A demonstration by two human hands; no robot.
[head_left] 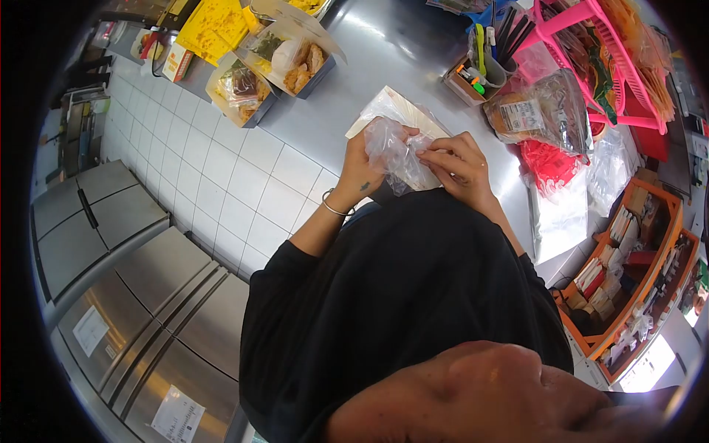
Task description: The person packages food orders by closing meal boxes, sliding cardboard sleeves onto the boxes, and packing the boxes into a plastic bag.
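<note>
A crumpled clear plastic bag (389,151) is gathered between my two hands, close in front of my chest. My left hand (358,164) is closed around its left side. From the right, my right hand (459,161) pinches the bag's edge between thumb and fingers. Just beyond and partly beneath the bag lies a cream-coloured flat piece (388,103), perhaps card or a folded box; the hands and bag hide much of it. What the bag contains, if anything, cannot be made out.
Open food boxes (298,63) with rice and fried pieces stand at the far left of the steel counter (325,122), near a yellow tray (210,33). On the right are a pen holder (473,77), a bagged bread-like item (528,114) and a pink basket (628,74).
</note>
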